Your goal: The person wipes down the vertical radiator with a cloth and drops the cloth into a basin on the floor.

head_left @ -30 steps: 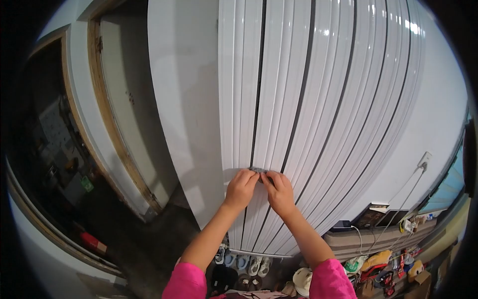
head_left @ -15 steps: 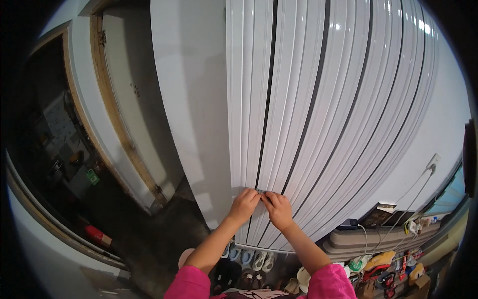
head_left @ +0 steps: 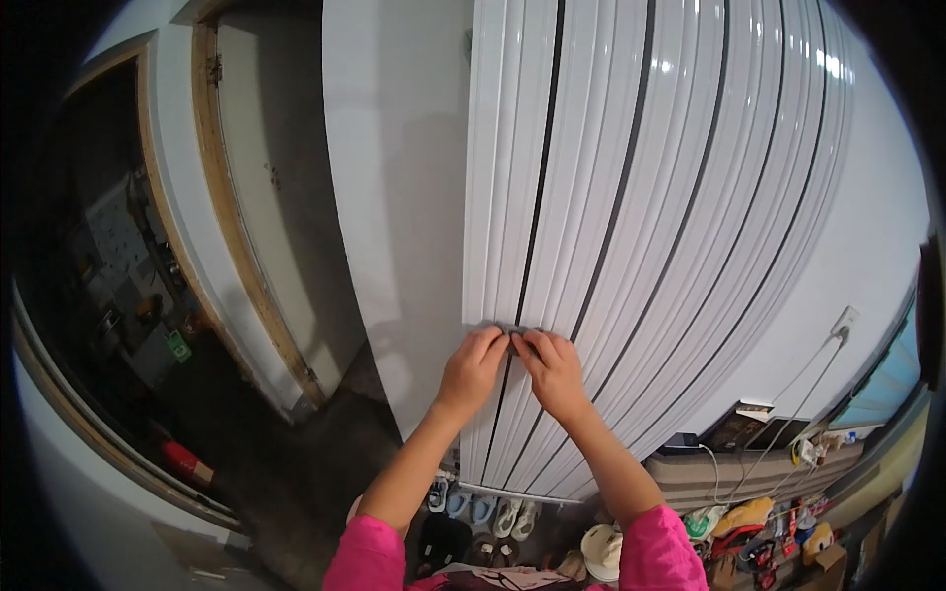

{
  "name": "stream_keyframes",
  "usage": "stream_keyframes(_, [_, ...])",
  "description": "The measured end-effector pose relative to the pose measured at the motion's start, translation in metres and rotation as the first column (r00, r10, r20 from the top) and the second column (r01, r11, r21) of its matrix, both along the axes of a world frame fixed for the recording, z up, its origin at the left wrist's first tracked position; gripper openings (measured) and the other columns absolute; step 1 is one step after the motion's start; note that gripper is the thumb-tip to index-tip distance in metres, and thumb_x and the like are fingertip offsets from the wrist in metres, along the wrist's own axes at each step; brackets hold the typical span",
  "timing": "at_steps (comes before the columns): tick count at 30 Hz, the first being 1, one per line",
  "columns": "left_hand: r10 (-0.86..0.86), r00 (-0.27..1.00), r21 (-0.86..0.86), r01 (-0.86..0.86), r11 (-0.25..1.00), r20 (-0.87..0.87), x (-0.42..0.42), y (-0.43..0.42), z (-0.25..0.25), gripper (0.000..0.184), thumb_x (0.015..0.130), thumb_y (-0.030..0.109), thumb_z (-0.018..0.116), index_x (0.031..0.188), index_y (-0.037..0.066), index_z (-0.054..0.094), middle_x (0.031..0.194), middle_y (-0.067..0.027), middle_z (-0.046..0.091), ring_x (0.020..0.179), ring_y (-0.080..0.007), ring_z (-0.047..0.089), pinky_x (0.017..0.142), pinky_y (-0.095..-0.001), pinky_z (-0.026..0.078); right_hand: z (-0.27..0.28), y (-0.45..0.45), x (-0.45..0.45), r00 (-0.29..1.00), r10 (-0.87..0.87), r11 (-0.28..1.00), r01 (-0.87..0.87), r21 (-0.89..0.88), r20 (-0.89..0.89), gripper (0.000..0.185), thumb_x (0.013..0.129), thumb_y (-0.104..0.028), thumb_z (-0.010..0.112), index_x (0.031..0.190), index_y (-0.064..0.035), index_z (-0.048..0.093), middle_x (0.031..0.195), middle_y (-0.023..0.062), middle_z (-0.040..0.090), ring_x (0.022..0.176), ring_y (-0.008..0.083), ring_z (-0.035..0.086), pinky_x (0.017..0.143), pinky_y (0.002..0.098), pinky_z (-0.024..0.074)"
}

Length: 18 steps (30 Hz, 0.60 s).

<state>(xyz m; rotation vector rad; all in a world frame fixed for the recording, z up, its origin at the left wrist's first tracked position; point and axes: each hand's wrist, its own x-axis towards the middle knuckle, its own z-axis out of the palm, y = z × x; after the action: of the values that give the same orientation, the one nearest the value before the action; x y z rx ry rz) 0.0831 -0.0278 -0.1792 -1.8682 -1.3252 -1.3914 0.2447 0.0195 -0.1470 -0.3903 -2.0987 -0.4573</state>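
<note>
A tall white ribbed panel (head_left: 591, 197) with dark vertical grooves stands in front of me. Both hands are at its lower part, fingertips close together at a dark groove. My left hand (head_left: 473, 366) is closed in a pinch on a small grey piece (head_left: 512, 333). Beside it, my right hand (head_left: 550, 372) pinches the same grey piece from the right. The fingers hide most of the piece, so its shape cannot be made out.
Shoes (head_left: 507, 517) stand on the floor under the panel. At the right are a striped bench (head_left: 690, 478), a heap of colourful items (head_left: 754, 517), and cords from a wall socket (head_left: 844, 320). A wood-framed doorway (head_left: 236, 217) is at the left.
Over the last second the panel has shifted right in view. Both hands first appeared lower on it, then higher again, still pinched together on the grey piece.
</note>
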Motion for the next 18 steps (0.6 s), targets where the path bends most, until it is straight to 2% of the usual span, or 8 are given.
stream_keyframes(3, [0.002,1.000,0.022,-0.003,1.000,0.025,-0.010,0.014,0.008,0.013,0.083,0.003,0.064,0.096,0.001,0.066,0.096,-0.0087,0.062,0.091,-0.0291,0.062,0.076,-0.0381,0.054,0.009,0.011,-0.009,0.998,-0.043,0.999,0.042,0.027,0.046,0.033,0.081,-0.010,0.063,0.113,-0.0038,0.068,0.113,0.0043,0.061,0.102,0.0234,0.058,0.082,0.0367,0.0463])
stream_keyframes(6, [-0.018,0.997,0.138,0.008,0.990,0.071,-0.007,0.023,-0.005,0.011,0.081,0.002,0.066,0.092,0.001,0.067,0.090,-0.0078,0.062,0.088,-0.0279,0.062,0.074,-0.0370,0.054,-0.012,0.014,-0.015,0.997,-0.067,0.998,0.067,0.016,0.029,0.035,0.081,-0.011,0.062,0.115,-0.0054,0.068,0.114,0.0028,0.060,0.102,0.0213,0.058,0.084,0.0363,0.0464])
stream_keyframes(9, [-0.003,0.998,0.140,-0.005,0.990,0.061,-0.007,0.019,-0.018,0.008,0.079,0.000,0.067,0.088,0.001,0.067,0.088,-0.0073,0.062,0.087,-0.0270,0.062,0.073,-0.0364,0.054,-0.034,0.013,-0.016,0.996,-0.083,0.996,0.084,-0.021,0.035,0.037,0.080,-0.011,0.063,0.116,-0.0069,0.068,0.115,0.0016,0.060,0.103,0.0201,0.057,0.084,0.0354,0.0459])
stream_keyframes(16, [-0.032,0.998,0.029,0.030,0.999,0.049,-0.018,0.017,-0.070,0.009,0.079,0.003,0.066,0.088,0.002,0.067,0.091,-0.0071,0.061,0.088,-0.0275,0.062,0.073,-0.0370,0.053,-0.074,0.012,-0.015,0.990,-0.081,0.996,0.086,-0.040,0.115,0.039,0.080,-0.013,0.062,0.118,-0.0088,0.068,0.117,0.0006,0.060,0.104,0.0194,0.056,0.087,0.0352,0.0442])
stream_keyframes(18, [-0.033,0.996,-0.049,0.037,0.998,0.082,-0.018,0.014,-0.083,0.008,0.080,0.004,0.065,0.088,0.002,0.066,0.090,-0.0073,0.060,0.087,-0.0275,0.062,0.072,-0.0369,0.053,-0.080,0.009,-0.014,0.985,-0.082,0.995,0.090,-0.046,0.150,0.038,0.080,-0.013,0.062,0.117,-0.0091,0.068,0.117,0.0005,0.060,0.104,0.0194,0.056,0.088,0.0350,0.0439])
